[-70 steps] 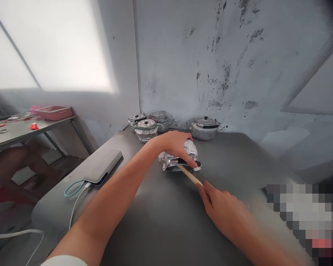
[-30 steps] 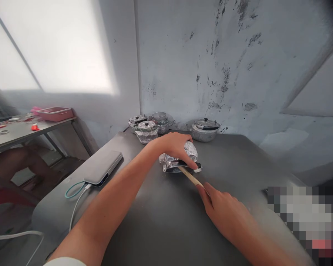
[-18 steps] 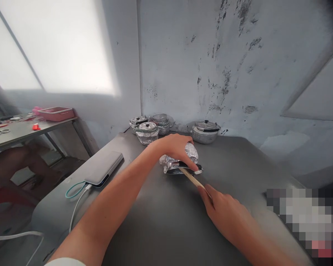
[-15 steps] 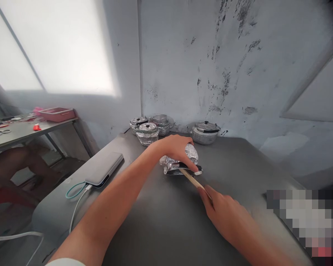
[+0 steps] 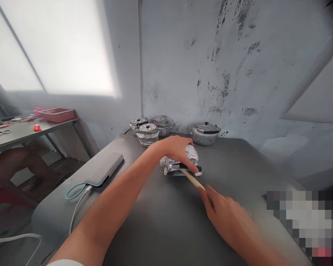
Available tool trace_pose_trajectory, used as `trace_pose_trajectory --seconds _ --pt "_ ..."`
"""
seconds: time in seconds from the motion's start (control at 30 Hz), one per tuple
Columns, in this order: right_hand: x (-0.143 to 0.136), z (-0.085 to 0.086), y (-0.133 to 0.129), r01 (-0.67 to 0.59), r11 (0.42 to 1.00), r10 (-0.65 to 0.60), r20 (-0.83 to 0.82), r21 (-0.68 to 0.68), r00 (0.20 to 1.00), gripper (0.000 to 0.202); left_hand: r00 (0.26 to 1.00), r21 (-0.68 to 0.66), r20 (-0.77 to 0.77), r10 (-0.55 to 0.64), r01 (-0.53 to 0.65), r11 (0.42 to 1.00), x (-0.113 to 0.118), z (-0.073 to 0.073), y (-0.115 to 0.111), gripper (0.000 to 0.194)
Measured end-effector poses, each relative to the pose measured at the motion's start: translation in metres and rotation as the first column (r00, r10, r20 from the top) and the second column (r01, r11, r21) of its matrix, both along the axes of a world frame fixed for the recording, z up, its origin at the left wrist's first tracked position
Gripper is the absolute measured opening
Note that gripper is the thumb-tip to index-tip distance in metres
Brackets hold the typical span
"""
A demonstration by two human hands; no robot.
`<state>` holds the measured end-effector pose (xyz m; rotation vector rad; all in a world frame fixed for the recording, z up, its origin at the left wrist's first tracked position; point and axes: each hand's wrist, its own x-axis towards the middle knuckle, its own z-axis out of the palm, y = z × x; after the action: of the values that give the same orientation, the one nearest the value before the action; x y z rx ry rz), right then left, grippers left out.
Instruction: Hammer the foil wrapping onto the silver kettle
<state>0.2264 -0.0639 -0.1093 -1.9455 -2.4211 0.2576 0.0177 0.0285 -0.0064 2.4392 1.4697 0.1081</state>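
My left hand (image 5: 177, 148) is closed around a small foil-covered pot (image 5: 192, 154), which lies tipped with its opening toward me. A black strip, perhaps its handle, shows at the rim under my thumb. My right hand (image 5: 224, 210) grips a pale wooden stick (image 5: 193, 180). The stick's far end reaches into the mouth of the pot, where its tip is hidden. Behind my left hand stand small lidded foil pots, the nearest one (image 5: 147, 137) with a braided band below its lid.
A wider lidded silver pot (image 5: 205, 135) stands by the wall at the back. On the grey table (image 5: 155, 225), a power bank (image 5: 105, 168) with a white cable lies to the left. A side table holds a red basket (image 5: 58, 115) and scissors (image 5: 0, 133). Part of another person shows beneath it.
The stick's inner end has shifted slightly to the right within the pot's opening. Both hands stay nearly in place with the same holds.
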Motion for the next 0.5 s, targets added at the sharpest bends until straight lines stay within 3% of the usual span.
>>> trace_pose_trajectory --seconds 0.13,0.5 --pt "-0.0006 0.0019 -0.0002 -0.010 1.000 0.008 0.075 0.019 0.997 0.043 1.000 0.013 0.004 -0.014 0.014 1.000 -0.0007 -0.0001 0.0000 0.115" --pt "0.0025 -0.0004 0.0011 0.005 1.000 -0.005 0.024 -0.004 1.000 0.045 1.000 0.026 -0.001 -0.016 0.016 1.000 -0.0001 -0.0009 0.0014 0.111"
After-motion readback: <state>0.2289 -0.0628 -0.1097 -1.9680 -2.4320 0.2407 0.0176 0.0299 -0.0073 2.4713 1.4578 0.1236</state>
